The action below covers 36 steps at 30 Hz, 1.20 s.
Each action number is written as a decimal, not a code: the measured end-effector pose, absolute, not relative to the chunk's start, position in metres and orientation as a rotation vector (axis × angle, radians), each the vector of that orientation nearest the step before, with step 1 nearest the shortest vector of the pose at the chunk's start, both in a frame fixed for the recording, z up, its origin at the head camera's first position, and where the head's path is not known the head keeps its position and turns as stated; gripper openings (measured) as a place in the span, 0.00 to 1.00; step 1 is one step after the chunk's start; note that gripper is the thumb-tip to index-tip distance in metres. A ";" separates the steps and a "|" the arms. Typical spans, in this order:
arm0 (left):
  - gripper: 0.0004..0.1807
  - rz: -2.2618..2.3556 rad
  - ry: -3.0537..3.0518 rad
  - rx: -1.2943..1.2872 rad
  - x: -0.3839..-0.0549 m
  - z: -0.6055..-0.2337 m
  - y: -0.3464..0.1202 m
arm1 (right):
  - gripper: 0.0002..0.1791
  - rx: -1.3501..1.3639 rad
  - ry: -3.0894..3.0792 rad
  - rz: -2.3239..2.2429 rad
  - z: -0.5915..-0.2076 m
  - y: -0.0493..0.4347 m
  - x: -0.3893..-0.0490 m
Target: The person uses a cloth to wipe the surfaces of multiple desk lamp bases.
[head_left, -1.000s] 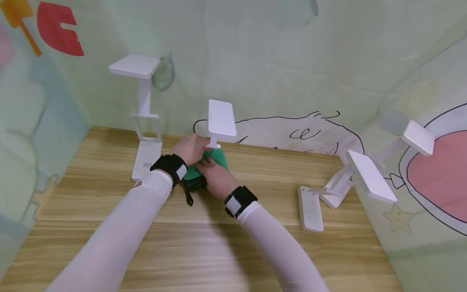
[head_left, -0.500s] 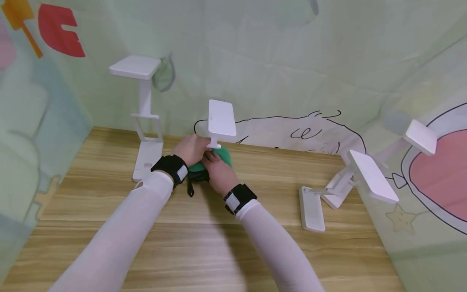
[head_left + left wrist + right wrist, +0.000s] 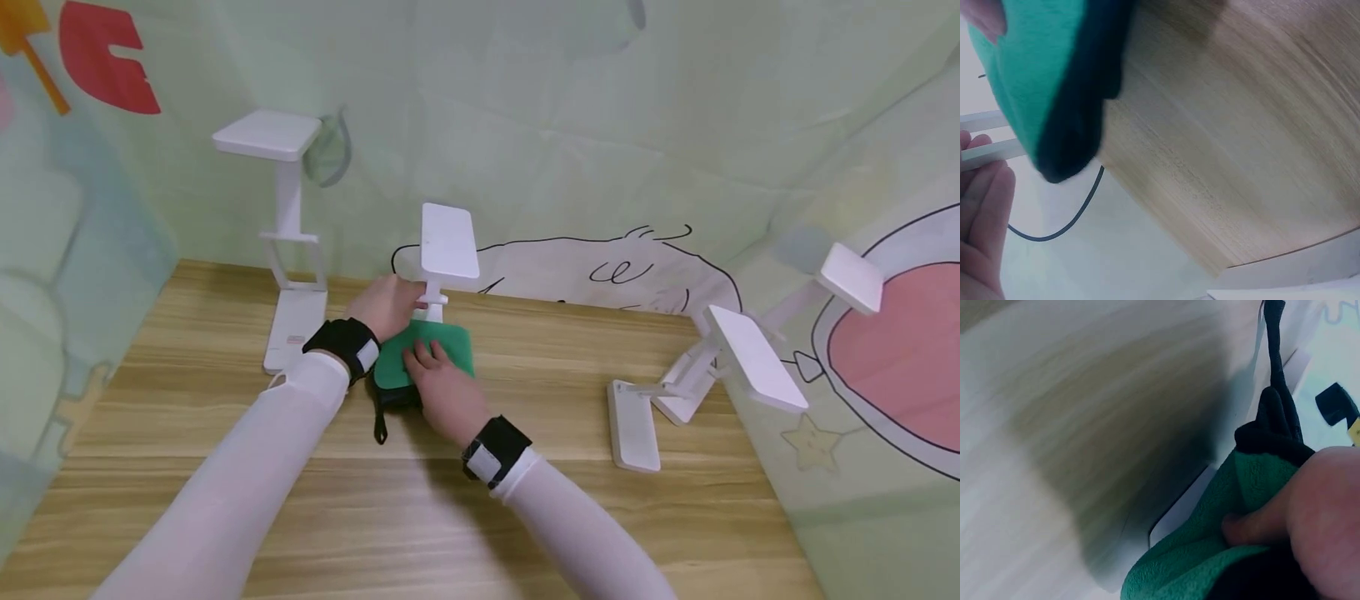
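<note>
Evidently the patterned sheet (image 3: 555,100) is the largest thing, backing the far side and both ends of the wood-grain counter (image 3: 360,517). Four white folding lamps stand well back, presumably to leave the near part free for the arms. At far left, the left lamp (image 3: 267,133) is raised high; at the right, the near right lamp (image 3: 757,358) and the far right lamp (image 3: 851,279) stand close together, both leaning right.

The middle lamp (image 3: 449,240) is the one in hand, near the far edge of the counter and right of the left lamp. On its near side lies the green cloth (image 3: 452,343), dark underneath, apparently draped over the base, which it mostly hides; the right wrist view shows a white edge (image 3: 1175,509) beside it, probably that base.

The left hand (image 3: 387,306) has its grip curled round the lamp's slim arm, likely to steady it against the push on the cloth. The right hand (image 3: 450,396) lies with its fingers fairly straight on the green face, seemingly pressing it down; whether the thumb also pinches a fold, I cannot tell.

Black wristbands (image 3: 337,340) circle both wrists, perhaps to carry the cameras. Smallest, the cloth's dark loop (image 3: 380,429) trails onto the counter at its near left corner, held by nothing.
</note>
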<state>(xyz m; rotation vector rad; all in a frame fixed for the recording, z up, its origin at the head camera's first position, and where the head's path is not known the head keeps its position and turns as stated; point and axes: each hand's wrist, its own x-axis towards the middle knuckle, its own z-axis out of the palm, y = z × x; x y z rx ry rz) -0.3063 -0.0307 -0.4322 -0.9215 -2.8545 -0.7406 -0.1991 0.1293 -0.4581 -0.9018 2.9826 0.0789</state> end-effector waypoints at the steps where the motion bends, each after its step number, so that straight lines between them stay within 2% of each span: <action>1: 0.08 -0.733 -2.860 -0.918 -0.306 -0.432 -0.031 | 0.33 -0.931 2.983 0.087 -0.459 0.127 -0.199; 7: 0.08 -0.757 -2.912 -0.894 -0.305 -0.430 -0.032 | 0.31 -1.103 2.991 0.073 -0.462 0.113 -0.212; 11: 0.07 -0.810 -2.935 -0.864 -0.305 -0.430 -0.031 | 0.26 -1.175 3.012 -0.028 -0.465 0.109 -0.232; 16: 0.04 -0.784 -2.919 -0.866 -0.306 -0.431 -0.029 | 0.22 -1.110 3.052 -0.137 -0.471 0.115 -0.252; 19: 0.04 -0.764 -2.909 -0.871 -0.306 -0.432 -0.029 | 0.25 -1.061 3.068 -0.154 -0.472 0.120 -0.256; 24: 0.04 -0.771 -2.896 -0.884 -0.307 -0.433 -0.030 | 0.31 -1.006 3.062 -0.114 -0.466 0.128 -0.248; 30: 0.04 -0.716 -2.862 -0.931 -0.307 -0.433 -0.030 | 0.30 -0.888 3.025 0.018 -0.458 0.137 -0.226; 36: 0.05 -0.693 -2.862 -0.932 -0.305 -0.432 -0.030 | 0.32 -0.886 2.958 0.055 -0.451 0.140 -0.201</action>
